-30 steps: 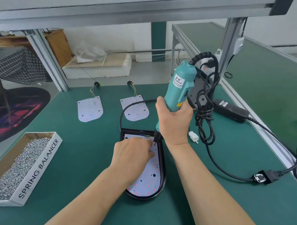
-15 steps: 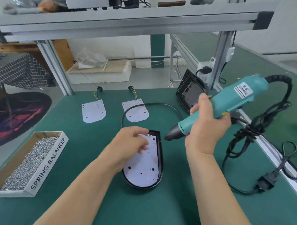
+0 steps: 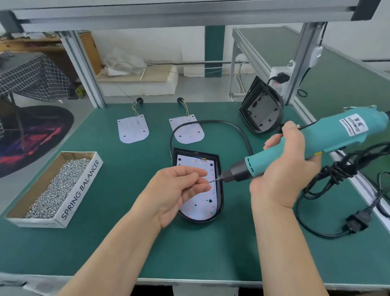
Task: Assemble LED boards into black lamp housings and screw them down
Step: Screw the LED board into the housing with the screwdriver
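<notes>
Cardboard box (image 3: 80,192) heaped with silvery screws (image 3: 58,184) sits at the lower left of the green table (image 3: 118,245). Toward the upper middle, two loose LED boards (image 3: 133,131) (image 3: 187,131) lie flat side by side, thin wires at their far ends. At centre a black housing (image 3: 220,171) lies flat with a white board (image 3: 198,207) seated inside. Over it hovers the left hand (image 3: 176,191), thumb and fingertips pinched together at the tip of the bit; whether they hold a screw is too small to tell. At centre right, the right hand (image 3: 286,174) is wrapped round a teal screwdriver (image 3: 328,138), tilted with its bit pointing left. Empty housings (image 3: 261,110) lean stacked at upper right, above a bundled black cord (image 3: 336,174).
</notes>
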A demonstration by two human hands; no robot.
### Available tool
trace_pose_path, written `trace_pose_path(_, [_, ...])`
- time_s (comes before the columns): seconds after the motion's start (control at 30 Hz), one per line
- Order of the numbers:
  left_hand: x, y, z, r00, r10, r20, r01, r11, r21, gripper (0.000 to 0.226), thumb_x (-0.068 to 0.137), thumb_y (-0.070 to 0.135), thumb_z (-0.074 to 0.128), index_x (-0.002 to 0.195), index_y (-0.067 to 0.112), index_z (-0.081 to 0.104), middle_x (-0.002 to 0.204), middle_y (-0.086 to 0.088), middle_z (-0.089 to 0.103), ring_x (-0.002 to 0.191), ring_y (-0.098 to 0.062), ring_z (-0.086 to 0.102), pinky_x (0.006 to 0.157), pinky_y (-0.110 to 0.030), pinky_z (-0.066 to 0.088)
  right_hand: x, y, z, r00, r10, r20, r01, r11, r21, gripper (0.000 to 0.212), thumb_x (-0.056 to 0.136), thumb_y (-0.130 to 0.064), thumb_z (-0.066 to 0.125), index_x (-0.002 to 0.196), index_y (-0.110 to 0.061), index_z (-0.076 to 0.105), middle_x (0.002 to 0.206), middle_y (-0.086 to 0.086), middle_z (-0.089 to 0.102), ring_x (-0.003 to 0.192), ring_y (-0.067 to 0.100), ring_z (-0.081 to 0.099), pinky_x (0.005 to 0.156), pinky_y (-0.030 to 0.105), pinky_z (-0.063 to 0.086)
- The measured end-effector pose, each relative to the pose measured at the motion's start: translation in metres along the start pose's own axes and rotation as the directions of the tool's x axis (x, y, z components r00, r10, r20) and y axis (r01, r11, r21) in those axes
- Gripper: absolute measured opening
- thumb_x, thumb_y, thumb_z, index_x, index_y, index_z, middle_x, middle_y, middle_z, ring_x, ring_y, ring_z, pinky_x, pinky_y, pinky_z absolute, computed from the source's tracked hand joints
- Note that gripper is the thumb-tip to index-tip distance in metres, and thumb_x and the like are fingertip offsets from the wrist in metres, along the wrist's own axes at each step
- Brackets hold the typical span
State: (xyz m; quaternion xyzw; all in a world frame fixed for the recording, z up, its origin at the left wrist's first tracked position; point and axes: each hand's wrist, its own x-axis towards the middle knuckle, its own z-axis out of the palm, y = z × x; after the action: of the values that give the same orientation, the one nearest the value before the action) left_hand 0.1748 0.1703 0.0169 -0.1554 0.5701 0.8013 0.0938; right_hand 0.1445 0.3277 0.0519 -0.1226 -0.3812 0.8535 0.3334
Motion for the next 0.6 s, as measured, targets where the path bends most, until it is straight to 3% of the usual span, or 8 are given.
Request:
trace_pose_path(0.2, [-0.006, -0.005, -0.002, 0.998, -0.019, 0.060, 0.014, 0.997, 0.073, 0.021, 0.095, -0.011, 0.054, 0.095, -0.004, 0.074, 0.075, -0.014, 0.071, 0.064, -0.015, 0.071, 0.061, -0.015, 0.056, -0.007, -0.004, 0.001, 1.000, 0.024, 0.002, -0.024, 1.000, 0.007, 0.020, 0.091, -0.008, 0.064, 0.080, -0.018, 0.051, 0.052, -0.016, 0.055, 0.055, 0.014, 0.048, 0.063, 0.028, 0.042])
trace_pose_path(0.47, [-0.010, -0.006, -0.004, 0.997, -0.043, 0.056, 0.048, 0.994, -0.100, 0.012, 0.091, -0.010, 0.059, 0.086, -0.004, 0.068, 0.076, -0.015, 0.072, 0.070, -0.022, 0.075, 0.060, -0.015, 0.056, -0.013, -0.006, 0.004, 0.998, 0.056, -0.006, -0.056, 0.998, -0.006, 0.022, 0.091, -0.007, 0.065, 0.078, -0.018, 0.052, 0.052, -0.015, 0.055, 0.053, 0.014, 0.047, 0.059, 0.027, 0.040])
trace_pose_path(0.6, [-0.009, -0.006, -0.004, 0.998, -0.050, 0.034, 0.051, 0.998, -0.041, 0.020, 0.089, -0.008, 0.063, 0.077, 0.005, 0.073, 0.071, -0.003, 0.069, 0.057, -0.009, 0.062, 0.053, -0.014, 0.050, -0.017, -0.010, 0.003, 0.996, 0.084, 0.010, -0.084, 0.996, -0.037, 0.015, 0.095, -0.008, 0.062, 0.085, -0.008, 0.051, 0.054, -0.007, 0.052, 0.056, 0.017, 0.045, 0.061, 0.029, 0.039])
